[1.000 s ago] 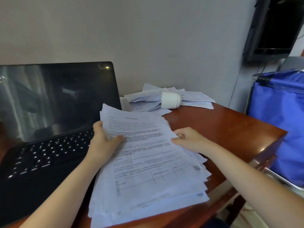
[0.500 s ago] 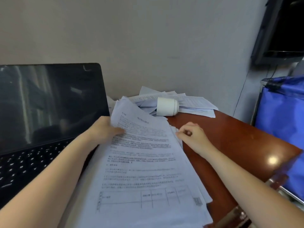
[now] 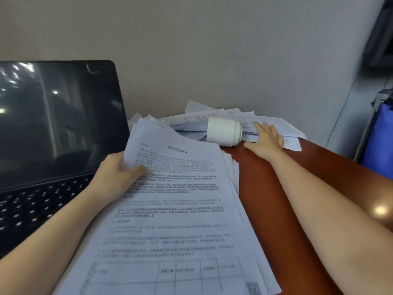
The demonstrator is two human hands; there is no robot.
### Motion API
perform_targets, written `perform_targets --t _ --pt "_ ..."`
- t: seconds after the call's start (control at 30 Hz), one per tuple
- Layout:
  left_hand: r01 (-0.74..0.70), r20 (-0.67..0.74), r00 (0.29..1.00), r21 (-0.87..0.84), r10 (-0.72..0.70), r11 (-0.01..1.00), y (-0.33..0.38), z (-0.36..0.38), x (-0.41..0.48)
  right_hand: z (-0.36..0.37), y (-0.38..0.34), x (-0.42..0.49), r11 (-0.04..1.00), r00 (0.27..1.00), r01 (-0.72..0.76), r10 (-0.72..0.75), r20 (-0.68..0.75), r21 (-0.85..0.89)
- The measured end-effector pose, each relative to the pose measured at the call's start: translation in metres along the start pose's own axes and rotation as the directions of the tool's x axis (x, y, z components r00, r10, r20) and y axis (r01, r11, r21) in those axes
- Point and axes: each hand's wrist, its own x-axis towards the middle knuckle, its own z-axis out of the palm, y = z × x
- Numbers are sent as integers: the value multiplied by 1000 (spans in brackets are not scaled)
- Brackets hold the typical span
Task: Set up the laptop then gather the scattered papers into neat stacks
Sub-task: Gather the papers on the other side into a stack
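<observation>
Head view, the only 1 we have. We judge the laptop [image 3: 59, 124] step done: it stands open with a dark screen, just left of our left hand [image 3: 116, 175]. That hand grips 1 thick stack [image 3: 174, 209] by its left edge, thumb on the top sheet, the other fingers hidden beneath. The stack's edges are fanned, so we would call it gathered but not yet neat.

Our right hand [image 3: 266, 138] lies flat with straight fingers [image 3: 260, 126] on the loose sheets [image 3: 282, 129] at the far end of the table [image 3: 276, 199]; it holds nothing. A white jar [image 3: 224, 130] lies on its side at the near edge of those sheets, just left of the right thumb, between that hand and the stack. That pile is what remains, as we read it.

For room: the wall [image 3: 212, 60] stands close beyond the right fingertips, so sheets can only come back toward us. Bare table lies on the near side of the right palm, between the 2 arms. The table edge runs right of the right forearm, with a blue bag [image 3: 380, 141] past it. The jar may roll if sheets under it are pulled.
</observation>
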Motion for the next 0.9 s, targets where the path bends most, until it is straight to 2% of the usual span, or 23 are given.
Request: perform_targets --t 0.13,0.27,0.33,0.43,0.5,0.63,0.77,0.9 --pt "17 -5 1000 -24 -17 1000 -3 2 2 9 1 28 1000 998 3 -2 60 -4" --pt "39 18 999 -69 -37 997 -2 2 2 12 2 47 974 982 55 -93 165 219" --pt "43 26 999 -93 -41 995 0 3 1 12 0 53 982 979 70 -101 177 173" --pt "43 27 999 -99 -41 994 2 5 1 12 -4 57 997 990 79 -77 121 -17" --pt "46 35 998 -103 -42 994 3 4 0 14 -7 57 993 992 103 -98 76 -64" --pt "45 42 998 -107 -41 993 2 3 -1 19 -10 64 983 983 183 -183 15 -6" --pt "42 45 998 -117 -37 992 2 3 1 20 -9 76 968 970 244 -244 18 -54" --pt "65 44 997 -122 -60 990 0 3 2 21 -13 78 964 959 262 -255 -126 40"
